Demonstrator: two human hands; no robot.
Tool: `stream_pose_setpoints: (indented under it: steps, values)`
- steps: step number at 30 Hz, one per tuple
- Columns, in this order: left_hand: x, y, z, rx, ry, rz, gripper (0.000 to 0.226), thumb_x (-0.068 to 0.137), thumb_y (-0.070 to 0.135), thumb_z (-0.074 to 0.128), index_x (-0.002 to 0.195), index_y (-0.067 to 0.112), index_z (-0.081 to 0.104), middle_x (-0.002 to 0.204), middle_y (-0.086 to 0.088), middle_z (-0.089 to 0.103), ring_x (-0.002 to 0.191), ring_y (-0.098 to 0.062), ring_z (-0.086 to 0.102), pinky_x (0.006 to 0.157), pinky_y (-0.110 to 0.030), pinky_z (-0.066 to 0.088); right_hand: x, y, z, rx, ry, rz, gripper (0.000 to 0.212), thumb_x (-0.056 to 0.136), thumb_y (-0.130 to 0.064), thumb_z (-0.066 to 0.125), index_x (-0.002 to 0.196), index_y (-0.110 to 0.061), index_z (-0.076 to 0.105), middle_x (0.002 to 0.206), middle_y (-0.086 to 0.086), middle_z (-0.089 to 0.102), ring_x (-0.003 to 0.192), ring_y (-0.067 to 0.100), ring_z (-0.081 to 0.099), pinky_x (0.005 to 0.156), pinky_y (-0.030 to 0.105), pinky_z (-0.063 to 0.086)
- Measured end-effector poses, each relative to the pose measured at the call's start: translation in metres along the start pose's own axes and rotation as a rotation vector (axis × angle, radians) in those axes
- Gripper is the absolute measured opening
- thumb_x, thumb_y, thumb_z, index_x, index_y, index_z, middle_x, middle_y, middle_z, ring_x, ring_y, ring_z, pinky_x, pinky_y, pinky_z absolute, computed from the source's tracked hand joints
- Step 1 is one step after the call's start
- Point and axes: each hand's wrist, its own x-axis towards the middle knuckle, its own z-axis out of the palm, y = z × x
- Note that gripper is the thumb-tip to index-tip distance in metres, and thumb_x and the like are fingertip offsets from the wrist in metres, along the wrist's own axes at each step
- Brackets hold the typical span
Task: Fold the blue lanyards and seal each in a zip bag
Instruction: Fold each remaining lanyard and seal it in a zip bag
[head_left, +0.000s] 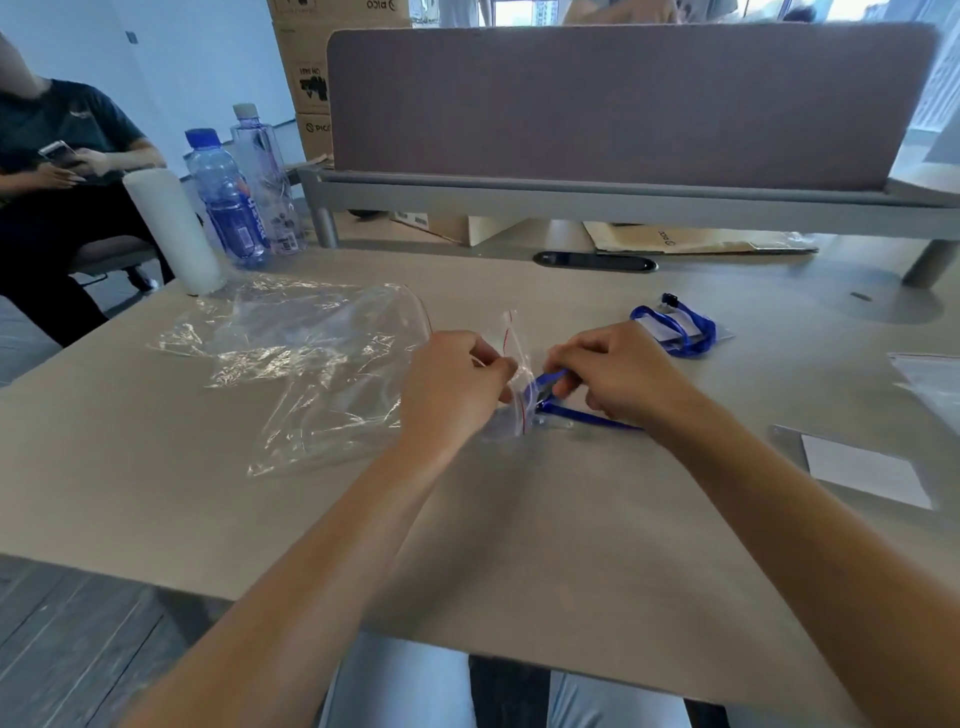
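Centrally, left hand (452, 382) pinches a clear, crinkly bag (514, 374); right hand (618, 376) grips a folded blue woven lanyard (550, 382) above the matte tabletop (260, 519).

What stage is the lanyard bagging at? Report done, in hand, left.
Done: one bagged lanyard lies far right on the table; whether it is sealed cannot be told. In hand: the left hand holds a small zip bag open while the right hand feeds a folded blue lanyard in, part still outside. Left: push it fully in and seal.
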Motion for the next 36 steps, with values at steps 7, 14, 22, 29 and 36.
stream_pose_setpoints:
  steps: [7, 14, 22, 29, 36]
  values:
    - [0.031, -0.005, -0.008, 0.068, 0.012, 0.109, 0.011, 0.085, 0.014, 0.068, 0.078, 0.018, 0.075, 0.072, 0.004, 0.073, 0.072, -0.019, 0.069, 0.074, -0.041, 0.059, -0.039, 0.013, 0.015, 0.000, -0.174, 0.079, 0.026, 0.091, -0.043, 0.073, 0.098, -0.018, 0.073, 0.075, 0.004, 0.079, 0.041, 0.015, 0.049, 0.042, 0.022, 0.034]
    - [0.085, -0.008, -0.004, 0.265, -0.175, 0.135, 0.027, 0.096, 0.012, 0.056, 0.119, 0.011, 0.071, 0.122, -0.004, 0.070, 0.112, -0.020, 0.063, 0.091, -0.024, 0.044, -0.038, 0.017, 0.031, 0.146, -0.091, 0.105, 0.018, 0.086, -0.020, 0.080, 0.096, -0.011, 0.068, 0.073, 0.003, 0.078, 0.040, 0.013, 0.055, 0.041, 0.023, 0.038]
    - [0.107, -0.016, 0.010, 0.102, -0.258, 0.027, 0.020, 0.093, 0.005, 0.063, 0.106, 0.012, 0.076, 0.108, -0.004, 0.073, 0.103, -0.019, 0.067, 0.093, -0.029, 0.053, -0.031, 0.033, 0.031, 0.173, 0.028, 0.090, 0.019, 0.088, -0.006, 0.075, 0.097, -0.006, 0.058, 0.072, 0.010, 0.076, 0.039, 0.014, 0.053, 0.039, 0.020, 0.041]
    - [0.101, -0.003, -0.006, -0.068, -0.145, 0.139, 0.014, 0.096, 0.013, 0.063, 0.094, 0.013, 0.076, 0.086, -0.001, 0.076, 0.082, -0.012, 0.074, 0.081, -0.026, 0.058, -0.025, 0.048, 0.013, 0.053, 0.391, -0.064, 0.020, 0.086, -0.019, 0.079, 0.091, -0.031, 0.063, 0.081, -0.009, 0.071, 0.065, 0.014, 0.065, 0.063, 0.045, 0.060]
    - [0.097, 0.041, -0.033, -0.307, 0.019, 0.221, 0.019, 0.098, 0.013, 0.058, 0.084, 0.009, 0.071, 0.065, -0.003, 0.068, 0.070, -0.026, 0.073, 0.066, -0.033, 0.054, -0.030, 0.016, -0.031, 0.073, 0.660, -0.181, 0.018, 0.090, -0.019, 0.077, 0.097, -0.031, 0.066, 0.085, -0.010, 0.073, 0.080, 0.014, 0.072, 0.071, 0.041, 0.064]
